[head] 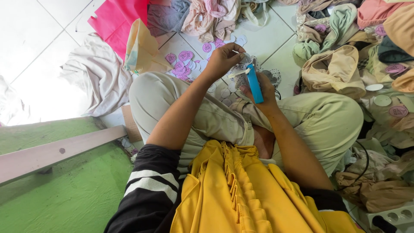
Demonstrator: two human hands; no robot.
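My right hand [264, 92] grips a blue tagging tool [254, 84] held upright above my crossed legs in beige trousers [207, 114]. My left hand [224, 58] pinches a thin white plastic strip [238, 73] at the top of the tool, fingers closed on it. Just beyond both hands, round purple and white paper tags [183, 64] lie scattered on the white tiled floor [34, 39]. A yellow cloth [233, 194] covers my lap.
Piles of folded beige, pink and green garments [336, 71] lie at the right. A pink bag [116, 19] and a cream cloth [97, 73] rest at upper left. A green wall with a wooden rail [56, 151] stands at left. A white power strip [394, 215] sits at bottom right.
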